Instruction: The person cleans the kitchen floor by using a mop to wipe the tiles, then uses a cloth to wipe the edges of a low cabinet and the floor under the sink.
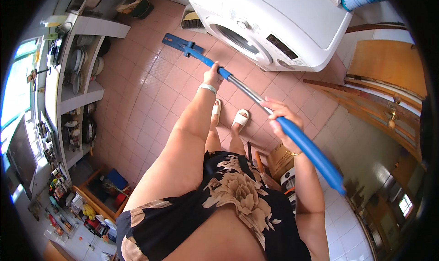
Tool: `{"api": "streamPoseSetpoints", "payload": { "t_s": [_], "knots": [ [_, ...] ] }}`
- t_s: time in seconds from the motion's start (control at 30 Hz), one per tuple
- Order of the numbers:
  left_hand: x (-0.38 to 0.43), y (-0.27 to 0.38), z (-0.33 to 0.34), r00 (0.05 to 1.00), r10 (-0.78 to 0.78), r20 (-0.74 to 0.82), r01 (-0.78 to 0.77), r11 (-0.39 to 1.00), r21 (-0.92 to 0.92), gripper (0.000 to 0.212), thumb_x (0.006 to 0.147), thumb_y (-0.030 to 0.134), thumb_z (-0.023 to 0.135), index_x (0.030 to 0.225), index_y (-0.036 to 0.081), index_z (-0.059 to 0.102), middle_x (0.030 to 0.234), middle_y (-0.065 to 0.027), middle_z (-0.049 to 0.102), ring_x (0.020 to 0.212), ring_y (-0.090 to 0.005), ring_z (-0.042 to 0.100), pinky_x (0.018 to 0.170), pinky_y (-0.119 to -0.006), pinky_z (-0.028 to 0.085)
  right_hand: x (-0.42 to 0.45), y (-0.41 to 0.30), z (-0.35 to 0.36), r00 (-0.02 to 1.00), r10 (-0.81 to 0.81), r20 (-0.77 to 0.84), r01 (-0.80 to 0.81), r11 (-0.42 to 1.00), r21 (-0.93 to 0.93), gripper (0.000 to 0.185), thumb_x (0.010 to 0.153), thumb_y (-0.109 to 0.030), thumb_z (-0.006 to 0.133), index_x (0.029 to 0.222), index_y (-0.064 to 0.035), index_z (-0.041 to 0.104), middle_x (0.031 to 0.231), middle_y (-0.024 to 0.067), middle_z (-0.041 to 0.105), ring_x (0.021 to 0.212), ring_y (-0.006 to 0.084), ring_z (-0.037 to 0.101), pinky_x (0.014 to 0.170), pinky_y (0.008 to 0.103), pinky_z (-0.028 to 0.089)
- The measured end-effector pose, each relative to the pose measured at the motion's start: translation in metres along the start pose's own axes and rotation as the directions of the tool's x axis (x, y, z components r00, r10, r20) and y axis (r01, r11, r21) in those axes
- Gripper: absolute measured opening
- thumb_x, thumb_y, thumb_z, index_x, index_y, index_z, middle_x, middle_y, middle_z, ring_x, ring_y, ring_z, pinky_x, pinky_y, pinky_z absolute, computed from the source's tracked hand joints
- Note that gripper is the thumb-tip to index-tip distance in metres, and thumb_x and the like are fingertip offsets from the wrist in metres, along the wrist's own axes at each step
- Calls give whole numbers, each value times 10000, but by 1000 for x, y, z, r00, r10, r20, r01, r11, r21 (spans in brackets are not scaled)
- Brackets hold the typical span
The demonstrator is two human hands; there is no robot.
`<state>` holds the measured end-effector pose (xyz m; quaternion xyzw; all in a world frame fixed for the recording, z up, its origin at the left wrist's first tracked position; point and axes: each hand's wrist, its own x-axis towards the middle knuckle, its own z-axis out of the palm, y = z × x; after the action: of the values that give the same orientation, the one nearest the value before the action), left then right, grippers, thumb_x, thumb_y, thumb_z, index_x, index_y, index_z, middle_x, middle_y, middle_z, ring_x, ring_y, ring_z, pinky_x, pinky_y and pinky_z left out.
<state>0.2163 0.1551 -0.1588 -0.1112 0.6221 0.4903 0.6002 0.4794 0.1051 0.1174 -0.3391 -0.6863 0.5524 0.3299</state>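
Note:
A flat mop with a blue plate head [176, 43] and a steel pole [247, 90] stretches diagonally across the view. My left hand [213, 76] is closed around the blue lower section of the pole, nearer the head. Higher up, my right hand [284, 122] holds the pole where the steel meets the long blue grip [310, 151]. The mop head is over the pink floor tiles [151, 86]; whether it touches them I cannot tell. My feet, in white slippers [241, 119], stand below the pole.
A white front-loading washing machine [274, 17] stands ahead to the right, with a broom [193, 20] beside it. Farther off is a lined bin [145, 8]. Tiled shelves [82, 99] with dishes and pans run along the left. A wooden door [377, 106] and cardboard box [279, 159] are at the right.

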Motion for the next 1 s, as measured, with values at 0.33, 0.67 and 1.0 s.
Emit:
{"api": "streamPoseSetpoints", "payload": {
  "t_s": [0.33,0.67,1.0],
  "knots": [
    [-161,-80,50,959,-111,262,123,992,-31,203,862,226,572,861,27,611,621,-32,486,479,-126,410,449,-262,328,-91,-106,-79,975,213,-69,-216,976,-34,260,817,-129,667,1039,-4,616,1156,263,610,1032,307,632,861,363,516],
    [-153,-216,53,853,-441,281,428,897,110,225,859,272,553,836,66,640,705,-55,623,509,-174,536,441,-301,405,-200,-241,-177,148,909,389,-982,87,170,872,826,-27,633,1516,-120,108,1133,251,576,712,243,651,483,318,540],
    [-94,-126,21,984,-142,108,127,983,132,239,885,290,576,801,70,617,685,-58,615,508,-163,556,449,-300,429,-98,-192,-109,231,938,260,-812,333,-479,756,870,1,545,1519,-159,193,634,34,524,438,109,514,421,278,459]
  ]
}}
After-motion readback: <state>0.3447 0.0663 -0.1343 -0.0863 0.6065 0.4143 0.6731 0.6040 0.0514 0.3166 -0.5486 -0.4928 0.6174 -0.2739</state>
